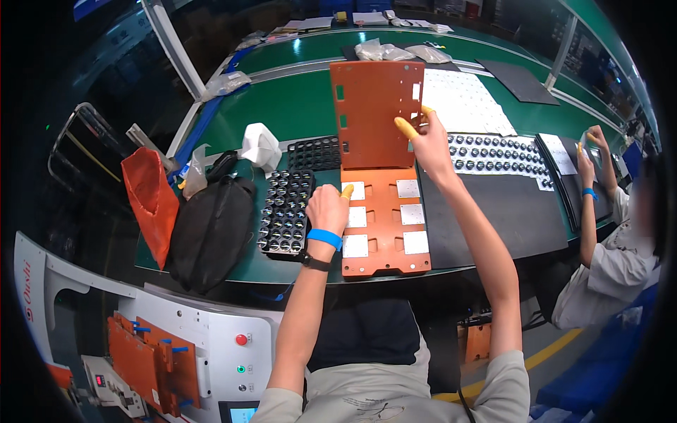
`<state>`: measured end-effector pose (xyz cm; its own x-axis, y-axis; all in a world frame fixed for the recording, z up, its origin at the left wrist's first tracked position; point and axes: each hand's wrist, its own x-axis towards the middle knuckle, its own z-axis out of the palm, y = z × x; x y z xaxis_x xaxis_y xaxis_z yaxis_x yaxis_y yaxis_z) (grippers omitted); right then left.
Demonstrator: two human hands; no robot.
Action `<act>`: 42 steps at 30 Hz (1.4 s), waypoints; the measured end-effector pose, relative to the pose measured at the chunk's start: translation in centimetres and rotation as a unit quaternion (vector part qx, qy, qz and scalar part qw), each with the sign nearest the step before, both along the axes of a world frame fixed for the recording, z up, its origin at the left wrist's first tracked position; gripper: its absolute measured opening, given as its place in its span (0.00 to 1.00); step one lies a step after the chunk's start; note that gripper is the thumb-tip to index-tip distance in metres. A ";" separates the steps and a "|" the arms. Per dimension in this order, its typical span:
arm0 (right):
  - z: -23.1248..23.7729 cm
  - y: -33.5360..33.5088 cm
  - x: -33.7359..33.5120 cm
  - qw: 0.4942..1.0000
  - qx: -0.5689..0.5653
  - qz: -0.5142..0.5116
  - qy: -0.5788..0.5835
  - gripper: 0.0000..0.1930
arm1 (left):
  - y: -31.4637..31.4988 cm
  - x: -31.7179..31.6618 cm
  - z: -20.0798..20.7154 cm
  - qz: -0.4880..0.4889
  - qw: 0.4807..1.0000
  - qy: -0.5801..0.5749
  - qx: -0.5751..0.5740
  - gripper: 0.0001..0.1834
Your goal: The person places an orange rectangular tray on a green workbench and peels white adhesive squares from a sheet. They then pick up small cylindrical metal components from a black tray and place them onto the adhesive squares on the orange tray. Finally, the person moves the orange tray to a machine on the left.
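An orange fixture lies in front of me. Its flat base (pixel 386 247) carries several square white plates (pixel 413 214) in two columns, and its orange lid (pixel 370 116) stands upright at the far end. My right hand (pixel 431 144) grips the lid's right edge between thumb and fingers, with yellow finger covers on. Curled at the base's left edge is my left hand (pixel 328 209), its yellow-covered thumb beside the upper left white plate (pixel 354 190). Whatever its fingers hold is hidden. Left of the base sits a black tray (pixel 285 211) of round, shiny black parts.
Behind that tray is another black tray (pixel 314 153). To the right lie a white sheet with rows of round black parts (pixel 497 154) and a dark mat (pixel 493 218). A black bag (pixel 211 233) and orange pouch (pixel 149 201) are leftward. A co-worker (pixel 599 261) works at right.
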<state>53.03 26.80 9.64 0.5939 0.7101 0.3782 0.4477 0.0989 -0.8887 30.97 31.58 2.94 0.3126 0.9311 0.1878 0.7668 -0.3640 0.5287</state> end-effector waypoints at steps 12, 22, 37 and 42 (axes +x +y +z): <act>-3.3 -15.5 -6.0 0.884 0.056 0.162 -0.435 0.21 | -9.9 -10.0 -0.7 -0.061 0.979 -0.190 -0.031 0.11; -8.0 -18.3 -7.6 0.967 -0.071 0.172 -0.173 0.39 | -13.7 -9.4 -0.3 -0.066 0.966 -0.173 -0.181 0.31; -6.0 -16.4 -5.8 0.864 -0.080 0.211 0.449 0.27 | -12.6 -9.2 -1.9 -0.099 0.926 -0.310 -0.190 0.23; -4.6 -16.8 -5.9 0.812 -0.134 0.206 0.529 0.18 | -13.3 -8.2 -1.9 -0.108 0.883 -0.419 -0.181 0.21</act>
